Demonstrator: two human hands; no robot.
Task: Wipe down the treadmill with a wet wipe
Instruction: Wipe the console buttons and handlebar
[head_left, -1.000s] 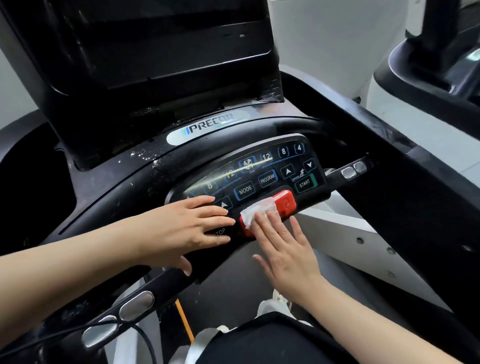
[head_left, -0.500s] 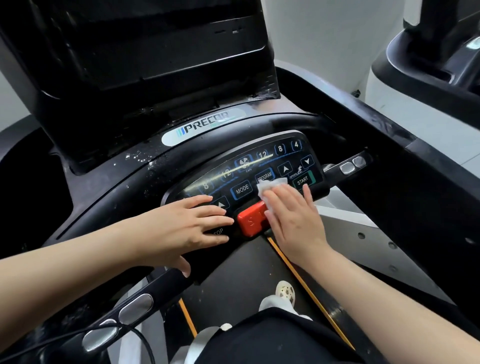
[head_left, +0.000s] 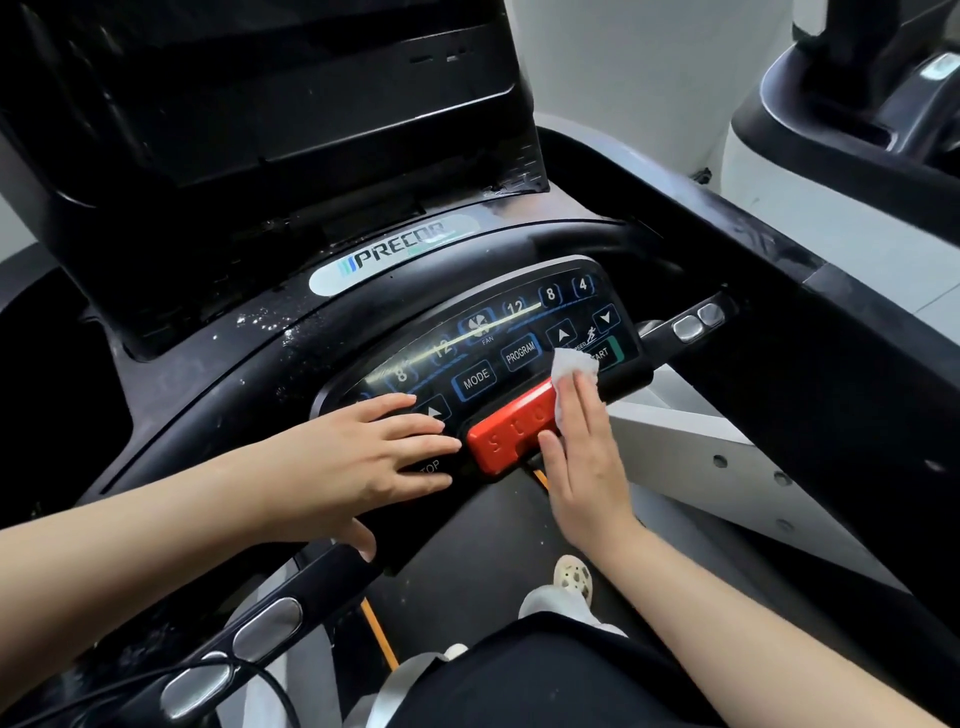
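The person is wearing a black top (head_left: 545, 670), showing at the bottom of the view, and both forearms are showing bare, without sleeves, watch or rings. Below, pale trousers (head_left: 558, 603) are showing, and a cream perforated clog (head_left: 573, 576) is covering one foot.

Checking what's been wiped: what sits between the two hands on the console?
The red stop bar lies between the left hand and right hand, seen in the head view.

The wet wipe (head_left: 570, 370) covers part of the START key, and its lower half probably lies under fingers (head_left: 582, 410).
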